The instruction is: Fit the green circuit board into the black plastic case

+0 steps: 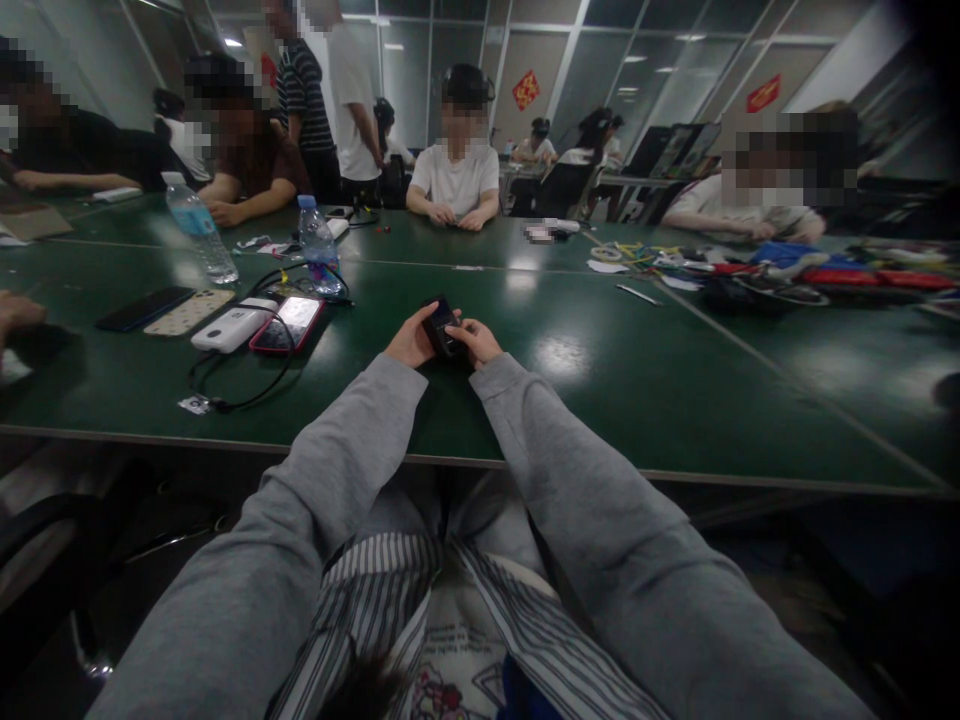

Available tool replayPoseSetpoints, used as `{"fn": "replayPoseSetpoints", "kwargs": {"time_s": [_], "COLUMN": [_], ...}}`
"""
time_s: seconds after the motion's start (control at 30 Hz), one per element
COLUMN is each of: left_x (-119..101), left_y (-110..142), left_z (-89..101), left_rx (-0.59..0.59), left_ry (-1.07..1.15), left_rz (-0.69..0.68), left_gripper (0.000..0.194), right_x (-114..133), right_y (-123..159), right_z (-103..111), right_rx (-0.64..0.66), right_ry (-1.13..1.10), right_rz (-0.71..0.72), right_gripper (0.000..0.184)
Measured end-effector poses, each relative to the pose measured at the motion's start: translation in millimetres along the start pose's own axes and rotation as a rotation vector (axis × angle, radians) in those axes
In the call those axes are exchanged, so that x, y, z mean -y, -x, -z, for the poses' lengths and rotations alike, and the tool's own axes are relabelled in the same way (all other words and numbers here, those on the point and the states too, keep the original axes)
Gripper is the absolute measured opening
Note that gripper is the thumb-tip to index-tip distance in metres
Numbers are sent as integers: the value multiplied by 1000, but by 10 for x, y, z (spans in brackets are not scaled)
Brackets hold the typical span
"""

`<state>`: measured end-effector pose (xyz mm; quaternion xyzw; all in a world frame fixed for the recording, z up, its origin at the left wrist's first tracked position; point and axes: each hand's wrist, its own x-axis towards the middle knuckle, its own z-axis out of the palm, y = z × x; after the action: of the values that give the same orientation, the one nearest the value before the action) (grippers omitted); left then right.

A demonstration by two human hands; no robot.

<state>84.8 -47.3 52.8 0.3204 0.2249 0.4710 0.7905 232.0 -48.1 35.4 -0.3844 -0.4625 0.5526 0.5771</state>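
Note:
A small black handheld device (439, 318) with a dark screen and what look like buttons is held just above the green table (600, 410). My left hand (409, 338) is closed around its left side. My right hand (480, 342) grips the right side, its thumb resting over the front face. Fingers behind the device are hidden. To the left lie a phone in a red case (289, 324) with a lit screen and a white power bank (234, 325), with a black cable (289, 372) curling around them.
Two plastic bottles, one tilted (199, 230) and one upright (319, 250), stand at the left. Farther left are a dark phone (144, 309) and a patterned phone case (189, 312). Cables (652, 258) and bags pile up at the right, near a pen (637, 294). Several people sit around.

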Motion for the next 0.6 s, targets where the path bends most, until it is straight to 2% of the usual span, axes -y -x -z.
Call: {"fn": "replayPoseSetpoints", "kwargs": {"time_s": [0.37, 0.6], "left_x": [23, 41], "left_y": [12, -14], "left_z": [-40, -45], "left_rx": [-29, -46], "left_ry": [-52, -35], "left_rz": [14, -15], "left_gripper": [39, 38], "right_x": [-27, -44], "right_y": [-18, -21], "right_z": [29, 6], "right_rx": [-2, -52], "right_ry": [44, 81], "right_rz": [29, 65], "right_gripper": [59, 58]}}
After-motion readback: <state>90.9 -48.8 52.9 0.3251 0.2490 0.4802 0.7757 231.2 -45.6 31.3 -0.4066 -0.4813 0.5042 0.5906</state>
